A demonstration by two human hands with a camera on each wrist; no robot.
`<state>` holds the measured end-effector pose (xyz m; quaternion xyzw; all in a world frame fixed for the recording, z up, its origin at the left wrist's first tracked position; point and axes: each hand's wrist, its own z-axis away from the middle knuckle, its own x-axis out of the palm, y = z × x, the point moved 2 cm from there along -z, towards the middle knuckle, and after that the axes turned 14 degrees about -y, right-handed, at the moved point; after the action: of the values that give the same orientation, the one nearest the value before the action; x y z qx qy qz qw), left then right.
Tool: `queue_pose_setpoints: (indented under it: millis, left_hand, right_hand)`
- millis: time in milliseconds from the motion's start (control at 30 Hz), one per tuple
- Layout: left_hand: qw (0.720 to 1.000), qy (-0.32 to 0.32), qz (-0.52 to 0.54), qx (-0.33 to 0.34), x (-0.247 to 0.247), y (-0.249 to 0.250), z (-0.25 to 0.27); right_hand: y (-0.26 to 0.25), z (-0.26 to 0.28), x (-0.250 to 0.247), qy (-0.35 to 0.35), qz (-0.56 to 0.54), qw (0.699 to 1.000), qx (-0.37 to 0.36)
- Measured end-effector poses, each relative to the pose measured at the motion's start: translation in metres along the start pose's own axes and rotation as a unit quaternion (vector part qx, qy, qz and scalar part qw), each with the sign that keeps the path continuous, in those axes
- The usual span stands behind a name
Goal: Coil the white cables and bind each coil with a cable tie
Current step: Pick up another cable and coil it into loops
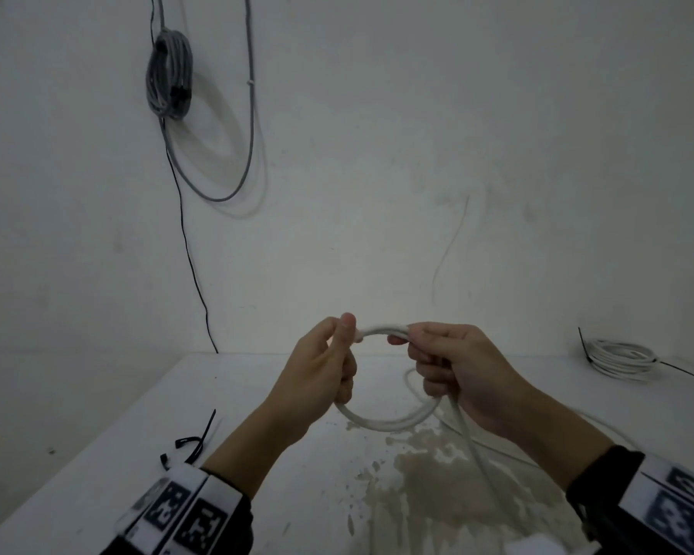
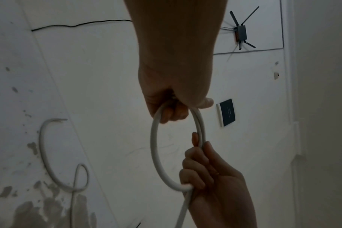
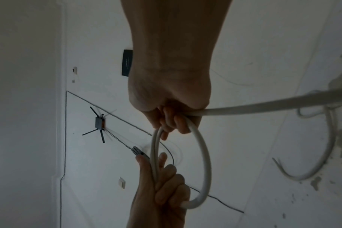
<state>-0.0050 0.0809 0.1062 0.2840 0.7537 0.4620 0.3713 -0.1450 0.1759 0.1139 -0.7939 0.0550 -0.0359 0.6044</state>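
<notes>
While the white worktop [image 1: 257, 394] spreads broad and matte, its paint chipped into a brownish patch, both hands hold a round loop of smooth white cable [image 1: 381, 422] above it. The left hand [image 1: 321, 370] curls its fingers round the loop's left side; the right hand [image 1: 461, 370] grips the right side, the loose tail trailing down onto the worktop. A finished white coil [image 1: 621, 356] lies far right. Thin black cable ties [image 1: 195, 442] lie near left. A dark wall card [image 2: 227, 112] carries writing too small to read.
</notes>
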Motion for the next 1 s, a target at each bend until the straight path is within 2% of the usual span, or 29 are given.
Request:
queue_pose_setpoints:
  millis: [100, 233, 433, 600, 700, 767, 867, 1000]
  left_hand:
    - [0.997, -0.067, 0.024, -0.017, -0.002, -0.001, 0.003]
    - [0.978, -0.152, 0.134, -0.051, 0.001, 0.001, 0.005]
    - [0.924, -0.207, 0.312, -0.081, 0.0, 0.005, 0.005]
    - [0.892, -0.238, 0.374, -0.086, 0.0, 0.005, 0.004]
    - [0.89, -0.237, 0.375, -0.105, 0.0, 0.003, 0.002]
    - [0.899, -0.223, 0.361, -0.104, 0.001, 0.003, 0.001]
    - [0.91, -0.156, 0.382, -0.048, 0.002, 0.009, -0.003]
    - [0.876, -0.074, 0.473, 0.049, -0.008, 0.022, -0.012]
  right_hand:
    - [-0.001, 0.001, -0.001, 0.011, 0.085, 0.996, 0.006]
    - [-0.002, 0.001, 0.005, -0.01, 0.11, 0.994, 0.004]
    - [-0.008, -0.003, 0.008, -0.012, 0.096, 0.995, -0.014]
    - [-0.008, -0.001, 0.007, -0.015, 0.093, 0.995, -0.015]
    - [-0.007, -0.002, 0.007, -0.013, 0.114, 0.993, -0.017]
    - [-0.007, -0.002, 0.006, -0.005, 0.126, 0.992, -0.024]
    - [-0.009, -0.004, 0.004, 0.007, 0.15, 0.989, -0.019]
    - [0.001, 0.0, -0.003, 0.016, 0.135, 0.989, 0.051]
